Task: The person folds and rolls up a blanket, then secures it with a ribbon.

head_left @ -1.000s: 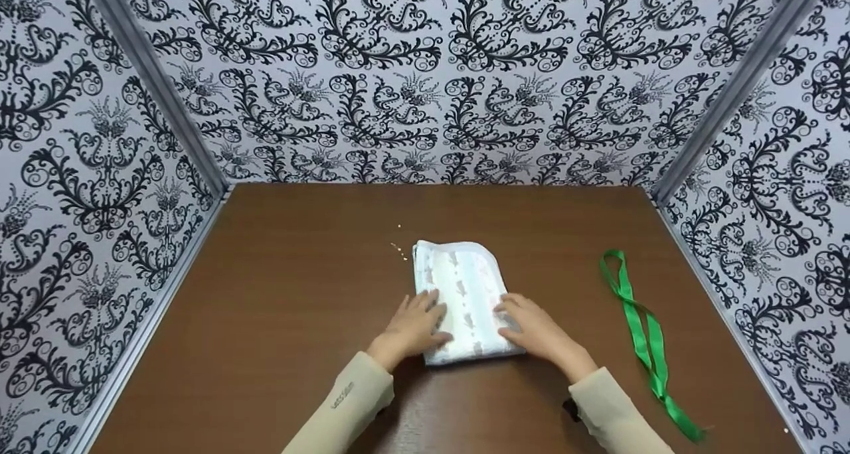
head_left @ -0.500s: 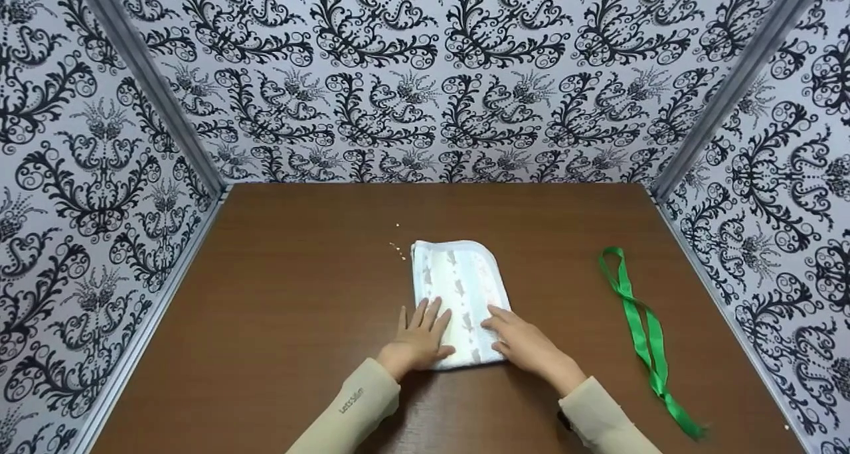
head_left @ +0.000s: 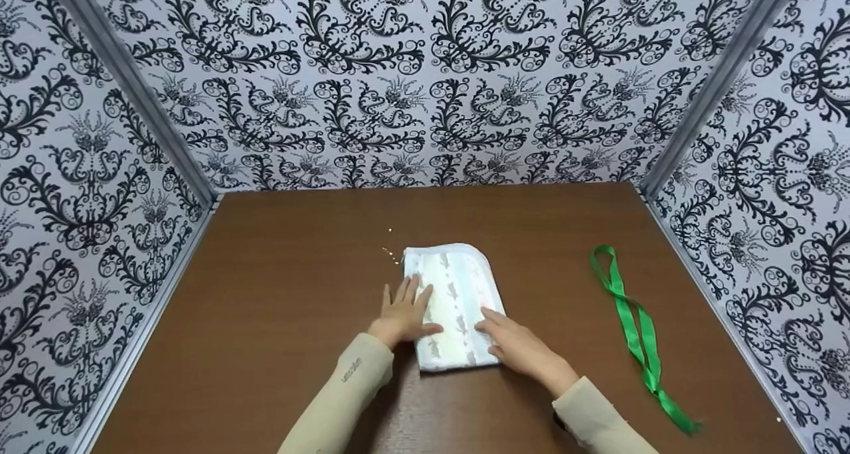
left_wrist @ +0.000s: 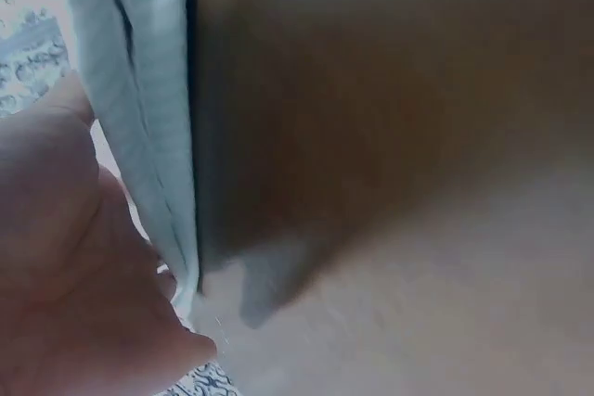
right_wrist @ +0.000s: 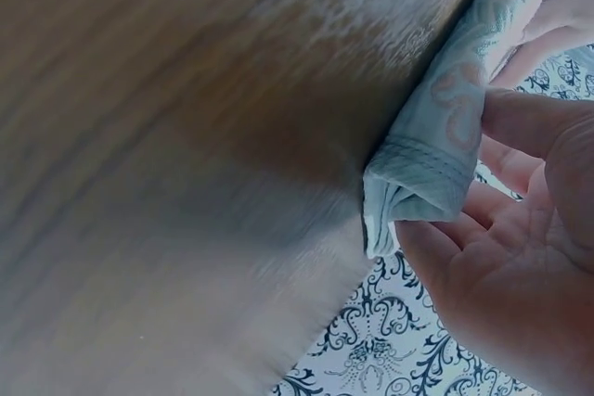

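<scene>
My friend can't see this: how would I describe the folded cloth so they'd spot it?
At the brown table, find the left hand and right hand. They touch the folded cloth: pale, striped, one far corner rounded, unlike the narrow green ribbon to its right.

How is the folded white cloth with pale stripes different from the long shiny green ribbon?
The folded white cloth with pale stripes has little grey prints, while the long shiny green ribbon is plain.
The cloth is a wide, flat bundle; the ribbon is thin, looped and twisted.
The left hand and right hand touch the cloth, but neither touches the ribbon.
Both lie on the brown table.
</scene>
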A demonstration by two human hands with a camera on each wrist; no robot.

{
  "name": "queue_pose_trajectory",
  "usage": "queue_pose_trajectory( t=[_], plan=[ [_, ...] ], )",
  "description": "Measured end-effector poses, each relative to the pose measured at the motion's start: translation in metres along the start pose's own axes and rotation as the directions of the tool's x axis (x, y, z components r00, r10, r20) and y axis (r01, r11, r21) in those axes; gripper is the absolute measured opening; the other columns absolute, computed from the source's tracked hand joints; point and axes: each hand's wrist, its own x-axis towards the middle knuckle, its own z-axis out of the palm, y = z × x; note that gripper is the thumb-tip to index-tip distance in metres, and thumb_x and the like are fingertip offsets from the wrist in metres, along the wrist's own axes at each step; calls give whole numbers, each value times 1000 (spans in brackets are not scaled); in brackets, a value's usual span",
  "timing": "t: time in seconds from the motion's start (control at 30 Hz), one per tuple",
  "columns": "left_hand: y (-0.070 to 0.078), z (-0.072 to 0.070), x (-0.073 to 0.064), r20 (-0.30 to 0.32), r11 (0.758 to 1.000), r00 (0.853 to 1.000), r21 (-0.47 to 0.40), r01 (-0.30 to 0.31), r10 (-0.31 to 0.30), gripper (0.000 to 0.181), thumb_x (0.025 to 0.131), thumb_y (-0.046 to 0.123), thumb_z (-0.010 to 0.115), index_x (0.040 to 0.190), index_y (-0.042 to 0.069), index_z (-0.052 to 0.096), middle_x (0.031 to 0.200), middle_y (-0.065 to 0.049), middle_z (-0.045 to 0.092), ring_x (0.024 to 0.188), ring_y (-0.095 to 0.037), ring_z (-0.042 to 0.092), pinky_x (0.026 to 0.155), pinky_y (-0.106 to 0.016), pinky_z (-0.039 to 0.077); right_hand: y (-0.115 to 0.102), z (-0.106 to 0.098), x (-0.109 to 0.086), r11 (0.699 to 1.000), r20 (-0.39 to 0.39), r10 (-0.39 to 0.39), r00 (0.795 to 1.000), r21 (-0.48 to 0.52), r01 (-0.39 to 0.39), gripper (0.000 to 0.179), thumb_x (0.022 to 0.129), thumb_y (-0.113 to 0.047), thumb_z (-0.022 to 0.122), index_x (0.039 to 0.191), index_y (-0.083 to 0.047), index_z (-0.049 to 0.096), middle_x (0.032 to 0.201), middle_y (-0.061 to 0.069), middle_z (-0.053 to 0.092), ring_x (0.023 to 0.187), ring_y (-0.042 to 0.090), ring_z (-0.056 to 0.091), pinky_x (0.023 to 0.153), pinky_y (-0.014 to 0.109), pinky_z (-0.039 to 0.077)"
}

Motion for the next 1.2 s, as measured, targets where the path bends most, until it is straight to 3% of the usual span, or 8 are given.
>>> queue_pose_trajectory(
  t=[0.2,0.33,0.57,0.77,0.97,1.13,1.2],
  plan=[
    [-10,-5,12,-25,999,999,-38,24,-25,106,81,64,70,160,13,20,167,-22,1,156,-39,2,122,-64,2,2,0,0,1000,1,-7,1000,-10,7,37,88,-1,71,123,-2,62,146,28,48,134,42,50,103,53,47],
    [-13,-6,12,-51,999,998,-32,29,-31,115,76,66,74,159,9,20,166,-24,4,155,-40,6,122,-65,5,1,1,1,999,-2,-16,1000,-28,16,36,87,0,72,122,-2,62,145,28,49,133,41,50,103,53,47],
    [-5,4,6,7,998,1000,57,7,-8,109,83,67,65,160,7,16,168,-18,4,156,-35,2,123,-63,-2,1,1,1,999,9,-21,1000,-40,21,38,87,1,71,124,-2,62,146,28,49,130,42,53,100,52,50],
    [11,6,-14,22,975,998,211,-66,63,98,87,67,60,158,10,25,167,-17,15,155,-33,17,126,-54,9,1,-1,2,1000,14,0,1000,-26,1,37,87,2,69,123,-2,61,147,28,47,132,42,51,100,53,49],
    [24,13,-33,30,959,981,208,-193,190,86,89,59,63,154,9,36,164,-15,27,152,-31,26,125,-42,22,0,-2,5,1000,27,20,999,-2,-20,38,87,5,68,124,0,59,149,31,43,134,43,49,100,53,49],
    [33,17,-42,44,936,970,257,-241,238,92,83,57,73,154,10,37,164,-8,30,151,-26,31,123,-32,28,1,-3,7,997,42,67,997,29,-68,37,88,7,66,124,1,59,152,30,39,137,44,45,103,54,46],
    [34,20,-40,20,926,963,271,-263,267,85,85,48,75,152,9,39,162,-7,33,149,-25,35,120,-31,33,2,-3,9,995,46,84,995,41,-86,36,89,8,65,124,1,59,153,30,39,138,44,44,104,54,45]
  ],
)
